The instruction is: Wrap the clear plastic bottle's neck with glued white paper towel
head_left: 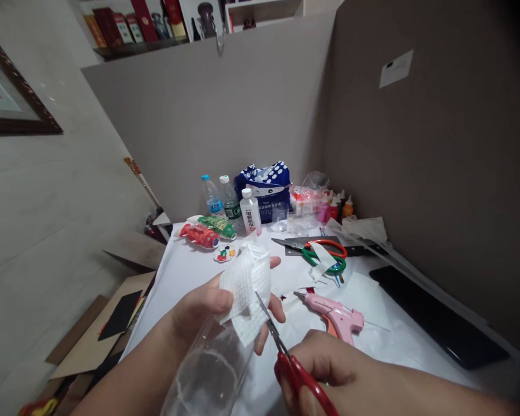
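My left hand (219,297) is closed around a clear plastic bottle (208,375) whose upper end is wrapped in white textured cloth (247,277). A loose flap of the cloth hangs down on the near side. My right hand (325,370) grips red-handled scissors (292,370). Their blades point up and left, with the tips at the right side of the cloth; whether they touch it I cannot tell. The bottle's lower end runs out of the frame at the bottom.
A pink glue gun (335,312) lies right of my hands, beside a black phone-like slab (437,315). Behind are larger scissors with orange and green handles (325,254), a paint palette (224,253), red (199,235) and green fish shapes (219,226), several bottles (250,211) and a blue bag (268,188).
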The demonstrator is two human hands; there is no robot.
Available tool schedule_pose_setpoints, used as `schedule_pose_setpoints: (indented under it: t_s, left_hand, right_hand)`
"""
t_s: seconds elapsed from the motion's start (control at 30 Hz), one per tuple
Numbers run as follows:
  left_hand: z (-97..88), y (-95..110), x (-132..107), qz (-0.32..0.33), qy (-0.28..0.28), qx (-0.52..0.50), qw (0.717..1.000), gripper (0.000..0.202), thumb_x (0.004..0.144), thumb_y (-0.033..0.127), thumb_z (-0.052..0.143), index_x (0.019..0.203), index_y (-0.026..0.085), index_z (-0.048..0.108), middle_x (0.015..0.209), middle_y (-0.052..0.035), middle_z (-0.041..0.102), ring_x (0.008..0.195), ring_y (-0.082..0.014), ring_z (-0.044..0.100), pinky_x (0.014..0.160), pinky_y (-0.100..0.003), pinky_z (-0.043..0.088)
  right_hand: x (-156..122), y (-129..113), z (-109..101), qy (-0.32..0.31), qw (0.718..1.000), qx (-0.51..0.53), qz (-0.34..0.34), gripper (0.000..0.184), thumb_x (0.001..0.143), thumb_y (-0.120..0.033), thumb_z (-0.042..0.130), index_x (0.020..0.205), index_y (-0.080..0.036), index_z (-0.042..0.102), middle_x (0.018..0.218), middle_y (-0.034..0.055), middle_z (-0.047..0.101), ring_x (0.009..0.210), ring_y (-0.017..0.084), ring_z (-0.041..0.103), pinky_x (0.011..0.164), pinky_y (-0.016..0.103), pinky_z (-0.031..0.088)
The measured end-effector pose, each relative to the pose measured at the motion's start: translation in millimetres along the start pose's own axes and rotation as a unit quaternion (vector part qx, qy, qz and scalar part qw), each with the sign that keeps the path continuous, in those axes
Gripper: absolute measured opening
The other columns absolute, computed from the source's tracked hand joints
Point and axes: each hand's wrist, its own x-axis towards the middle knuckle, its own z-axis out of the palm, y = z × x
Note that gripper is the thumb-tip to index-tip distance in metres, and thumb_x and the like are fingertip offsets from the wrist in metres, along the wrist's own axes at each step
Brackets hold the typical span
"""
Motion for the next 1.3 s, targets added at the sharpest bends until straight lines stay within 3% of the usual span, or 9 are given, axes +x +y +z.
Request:
schedule_pose_setpoints:
  t_s: [0.17, 0.4, 0.63, 0.87, 1.03, 1.17, 1.3]
  left_hand:
    - [0.0, -0.1, 0.8, -0.006, -0.006, 0.029, 1.0, 0.095, 0.067, 0.046, 0.073, 0.147, 0.016, 0.032, 0.095, -0.0137, 0.069, 0.069, -0.0238, 0.069, 0.056, -0.027, 0.049]
    - [1.1, 0.8, -0.3, -0.025, 0.011, 0.04, 0.999, 0.096, 0.064, 0.047, 0.075, 0.146, 0.016, 0.035, 0.091, -0.0123, 0.068, 0.063, -0.0211, 0.067, 0.059, -0.027, 0.047]
    - [-2.0, 1.7, -0.8, -0.029, -0.001, 0.054, 0.998, 0.095, 0.063, 0.046, 0.077, 0.144, 0.015, 0.038, 0.09, -0.012, 0.067, 0.064, -0.0207, 0.067, 0.057, -0.025, 0.049]
    - [0.2, 1.6, -0.9, -0.031, 0.002, 0.041, 0.999, 0.092, 0.064, 0.043, 0.078, 0.143, 0.017, 0.04, 0.09, -0.0108, 0.067, 0.066, -0.0177, 0.068, 0.059, -0.023, 0.052]
    - [3.2, 0.9, -2.6, -0.022, 0.016, 0.046, 0.999, 0.09, 0.064, 0.042, 0.077, 0.142, 0.016, 0.04, 0.089, -0.0102, 0.067, 0.067, -0.0166, 0.066, 0.058, -0.022, 0.051]
    - [-1.0, 2.3, -1.4, -0.034, 0.004, 0.077, 0.996, 0.094, 0.065, 0.047, 0.077, 0.144, 0.018, 0.036, 0.094, -0.0109, 0.065, 0.069, -0.019, 0.064, 0.059, -0.025, 0.049]
    - [-5.4, 4.6, -1.6, -0.066, -0.03, 0.132, 0.989, 0.094, 0.059, 0.05, 0.081, 0.137, 0.011, 0.045, 0.084, -0.0099, 0.064, 0.071, -0.0193, 0.06, 0.063, -0.026, 0.046]
  right_hand:
    - [-0.8, 5.0, -0.6, -0.002, 0.999, 0.034, 0.017, 0.041, 0.079, -0.04, 0.071, 0.057, -0.016, 0.046, 0.05, -0.0082, 0.035, 0.046, 0.003, 0.027, 0.041, 0.018, 0.02]
    - [-0.9, -14.8, 3.4, -0.007, 1.0, 0.019, 0.004, 0.04, 0.082, -0.035, 0.067, 0.054, -0.016, 0.044, 0.049, -0.0086, 0.034, 0.044, 0.003, 0.026, 0.04, 0.017, 0.02]
    - [-3.0, -1.4, 2.2, 0.01, 0.998, 0.05, 0.031, 0.037, 0.08, -0.03, 0.068, 0.054, -0.016, 0.045, 0.048, -0.0088, 0.034, 0.043, 0.002, 0.026, 0.039, 0.017, 0.019]
    - [-1.9, -18.8, 6.9, 0.007, 0.998, 0.052, 0.045, 0.035, 0.074, -0.024, 0.064, 0.049, -0.017, 0.04, 0.043, -0.0101, 0.032, 0.038, 0.002, 0.024, 0.036, 0.016, 0.018]
    - [-2.7, -17.7, 8.3, 0.026, 0.997, 0.048, 0.058, 0.034, 0.072, -0.025, 0.065, 0.049, -0.017, 0.041, 0.044, -0.01, 0.032, 0.04, 0.002, 0.025, 0.037, 0.017, 0.018]
    - [-3.4, -13.9, 7.3, 0.032, 0.997, 0.046, 0.055, 0.034, 0.073, -0.026, 0.064, 0.049, -0.017, 0.04, 0.044, -0.01, 0.032, 0.04, 0.001, 0.025, 0.038, 0.018, 0.017]
    - [-3.6, -19.1, 7.3, 0.026, 0.996, 0.07, 0.038, 0.034, 0.073, -0.024, 0.063, 0.048, -0.017, 0.04, 0.043, -0.0096, 0.032, 0.039, 0.002, 0.024, 0.037, 0.019, 0.015]
